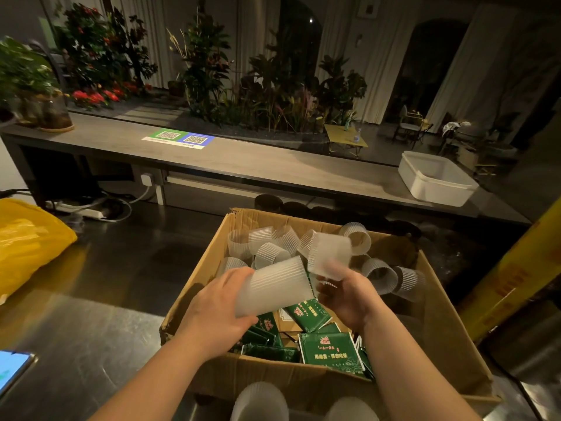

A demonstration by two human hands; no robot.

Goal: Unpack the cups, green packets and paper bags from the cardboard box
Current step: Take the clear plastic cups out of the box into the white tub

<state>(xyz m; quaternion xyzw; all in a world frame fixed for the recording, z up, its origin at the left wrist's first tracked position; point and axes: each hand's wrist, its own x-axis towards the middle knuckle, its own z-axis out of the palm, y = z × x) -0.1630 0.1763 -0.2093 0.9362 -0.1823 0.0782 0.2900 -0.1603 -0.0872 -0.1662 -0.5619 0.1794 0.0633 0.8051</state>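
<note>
yellow bag (pixel 27 244): on surface (pixel 91 344), far left | left hand (pixel 212 312): grips ribbed cup (pixel 273 287), held sideways over cardboard box (pixel 288 378) | green packets (pixel 329 350): in box, near side, below both hands | right hand (pixel 346 296): fingers curled round second cup (pixel 329 253), blurred, apparently held by its base | loose cups (pixel 379 275): in box, far side

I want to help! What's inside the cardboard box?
Ribbed cups at the far end, green packets nearer. The left hand and right hand, each gripping a cup, cover the middle; the bottom is hidden.
</note>
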